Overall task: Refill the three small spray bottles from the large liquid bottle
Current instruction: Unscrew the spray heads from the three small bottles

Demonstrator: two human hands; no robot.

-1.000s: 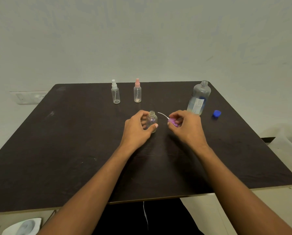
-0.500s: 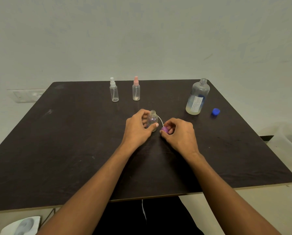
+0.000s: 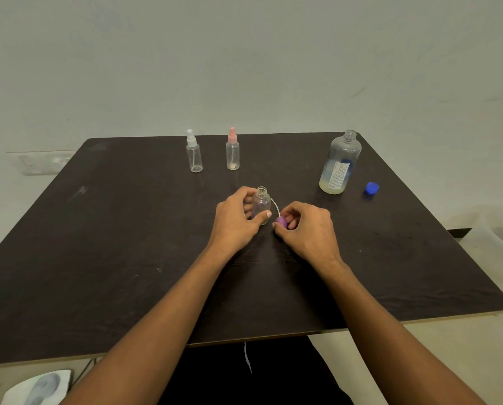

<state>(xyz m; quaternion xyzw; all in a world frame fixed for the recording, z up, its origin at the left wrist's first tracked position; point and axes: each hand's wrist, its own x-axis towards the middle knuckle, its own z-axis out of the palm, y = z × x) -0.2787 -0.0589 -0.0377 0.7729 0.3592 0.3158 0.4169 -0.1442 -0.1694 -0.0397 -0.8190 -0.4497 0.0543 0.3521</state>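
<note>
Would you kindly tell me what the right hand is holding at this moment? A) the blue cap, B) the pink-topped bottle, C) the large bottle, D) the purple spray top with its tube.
D: the right hand pinches the purple spray top beside the open small bottle, which the left hand steadies; the blue cap lies untouched on the table.

Purple sprayer head [image 3: 281, 222], blue cap [image 3: 371, 188], dark brown table [image 3: 127, 229]

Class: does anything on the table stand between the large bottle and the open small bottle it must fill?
Nothing visible: bare table separates the large bottle from the open small bottle.
</note>
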